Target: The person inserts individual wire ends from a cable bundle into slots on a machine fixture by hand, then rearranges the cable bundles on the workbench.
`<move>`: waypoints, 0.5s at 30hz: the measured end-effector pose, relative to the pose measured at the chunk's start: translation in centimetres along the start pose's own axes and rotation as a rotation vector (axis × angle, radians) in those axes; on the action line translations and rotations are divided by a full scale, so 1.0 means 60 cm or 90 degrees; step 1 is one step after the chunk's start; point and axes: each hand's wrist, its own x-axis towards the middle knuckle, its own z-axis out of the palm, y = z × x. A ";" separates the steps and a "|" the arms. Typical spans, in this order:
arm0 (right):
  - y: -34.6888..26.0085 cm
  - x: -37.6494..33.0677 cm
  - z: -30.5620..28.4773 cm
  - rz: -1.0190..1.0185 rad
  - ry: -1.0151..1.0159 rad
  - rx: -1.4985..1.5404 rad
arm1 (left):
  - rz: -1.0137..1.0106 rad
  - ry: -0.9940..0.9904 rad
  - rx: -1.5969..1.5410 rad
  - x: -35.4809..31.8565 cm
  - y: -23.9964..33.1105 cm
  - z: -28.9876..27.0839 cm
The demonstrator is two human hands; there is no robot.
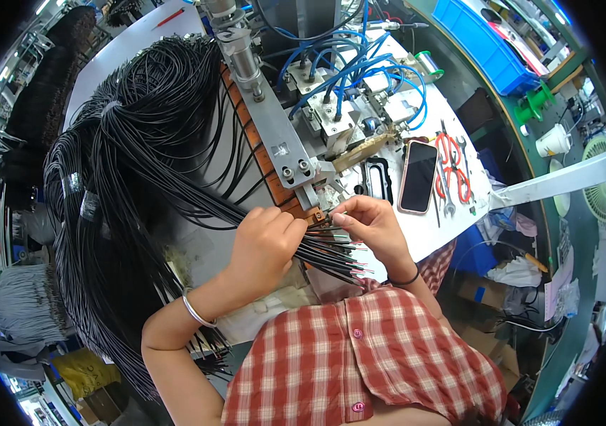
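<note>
My left hand (266,248) is closed around a bunch of black cables (328,257) in front of the bench machine. The stripped ends fan out to the right of that hand, with thin red and pale wires showing. Beside the machine's metal tip (309,197), my right hand (377,226) pinches the end of one cable between thumb and fingertips. What sits right at those fingertips is too small to make out. From the left hand, the cables run back to a large tied bundle (154,92) on the left of the bench.
A phone (418,177), red-handled pliers (452,167) and a wrench (449,202) lie right of the machine (274,135). Blue air hoses (349,53) loop above it. A white arm (558,179) juts in from the right, below a blue bin (484,46).
</note>
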 end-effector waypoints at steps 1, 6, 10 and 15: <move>0.000 0.001 0.000 0.014 0.015 -0.017 | -0.005 -0.002 -0.004 -0.002 0.000 0.002; 0.009 0.001 0.002 0.004 0.055 -0.028 | -0.038 -0.015 -0.015 0.001 0.002 0.004; 0.002 0.000 -0.005 0.024 -0.006 0.061 | -0.056 -0.008 -0.028 0.004 0.003 -0.001; 0.002 0.001 -0.007 0.066 -0.073 0.098 | -0.042 0.009 -0.044 0.006 0.000 0.003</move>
